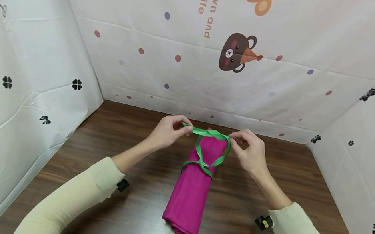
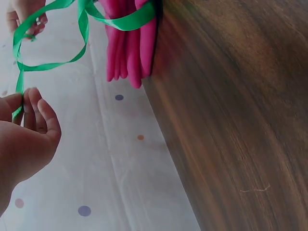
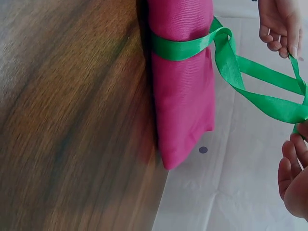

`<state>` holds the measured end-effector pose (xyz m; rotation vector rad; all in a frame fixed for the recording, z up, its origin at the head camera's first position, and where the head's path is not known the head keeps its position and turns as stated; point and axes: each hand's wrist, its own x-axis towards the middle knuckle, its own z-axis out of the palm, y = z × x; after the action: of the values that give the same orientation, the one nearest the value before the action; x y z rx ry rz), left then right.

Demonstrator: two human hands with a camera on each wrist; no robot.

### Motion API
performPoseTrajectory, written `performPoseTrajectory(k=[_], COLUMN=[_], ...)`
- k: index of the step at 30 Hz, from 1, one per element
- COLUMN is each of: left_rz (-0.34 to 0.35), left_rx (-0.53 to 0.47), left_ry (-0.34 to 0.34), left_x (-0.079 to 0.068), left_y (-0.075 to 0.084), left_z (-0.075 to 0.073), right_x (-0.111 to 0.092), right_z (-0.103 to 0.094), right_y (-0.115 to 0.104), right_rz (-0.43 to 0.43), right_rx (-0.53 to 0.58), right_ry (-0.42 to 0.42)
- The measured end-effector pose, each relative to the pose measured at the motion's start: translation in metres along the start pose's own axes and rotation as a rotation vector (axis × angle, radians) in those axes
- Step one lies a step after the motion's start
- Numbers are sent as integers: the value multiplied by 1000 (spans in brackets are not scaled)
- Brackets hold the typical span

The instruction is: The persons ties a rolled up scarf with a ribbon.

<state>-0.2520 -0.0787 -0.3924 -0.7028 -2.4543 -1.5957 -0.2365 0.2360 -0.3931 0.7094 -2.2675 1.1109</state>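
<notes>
A rolled magenta cloth [image 1: 190,198] lies lengthwise on the table. Round its upper part runs a green ribbon [image 1: 198,164], crossed on top, with its two ends rising into a loop above the cloth's far end. My left hand [image 1: 170,130] pinches one ribbon end between thumb and fingers, left of the cloth. On the other side, my right hand [image 1: 249,150] pinches the ribbon near the loop's right edge. In the left wrist view the loop hangs between both hands, off the cloth roll [image 2: 130,48]. The right wrist view shows the ribbon band [image 3: 180,49] flat round the roll.
The brown wooden table [image 1: 143,215] carries the roll. A white printed sheet [image 1: 165,69] stands behind it, and similar sheets [image 1: 46,112] rise at the left and right sides. Black camera mounts [image 1: 122,185] sit at both sleeve cuffs.
</notes>
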Motion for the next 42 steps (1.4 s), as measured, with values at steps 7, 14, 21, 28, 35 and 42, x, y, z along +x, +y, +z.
performPoseTrajectory(k=[7, 14, 21, 28, 35, 42], left_rz=[-8, -15, -11, -22, -34, -47], left_rx=[24, 21, 38, 33, 29, 36], left_ry=[-1, 4, 10, 7, 8, 13], left_x=[-1, -2, -3, -4, -5, -7], left_y=[-2, -4, -4, -6, -10, -10], left_z=[-6, -10, -13, -17, -20, -23], right_x=[-2, -3, -4, -4, -7, -9], right_z=[-4, -7, -9, -12, -17, -20], right_y=[5, 8, 10, 11, 15, 18], right_rz=[-11, -8, -11, -21, -20, -17], right_rx=[-20, -49, -52, -51, -55, -61], right_ry=[-1, -4, 2, 2, -7, -13])
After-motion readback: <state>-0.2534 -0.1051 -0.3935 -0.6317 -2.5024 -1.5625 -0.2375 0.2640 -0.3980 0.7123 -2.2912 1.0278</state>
